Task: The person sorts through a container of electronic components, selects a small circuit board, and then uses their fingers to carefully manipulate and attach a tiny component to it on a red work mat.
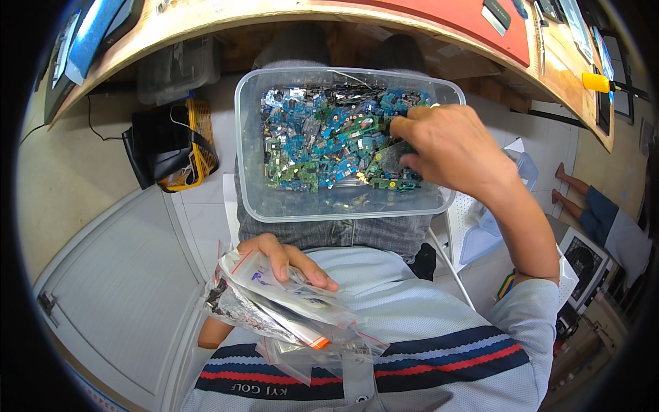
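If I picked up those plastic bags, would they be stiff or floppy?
The plastic bags would probably be floppy: their thin edges crinkle and bend in the left hand. They might slide apart, since they look shiny and loosely bunched.

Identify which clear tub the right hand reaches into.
The tub of circuit boards on the lap, the right hand over them; another tub, below the desk at left, is untouched.

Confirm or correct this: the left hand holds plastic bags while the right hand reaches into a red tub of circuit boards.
Wrong on colour: in the head view, the tub of circuit boards is clear, not red. The rest holds.
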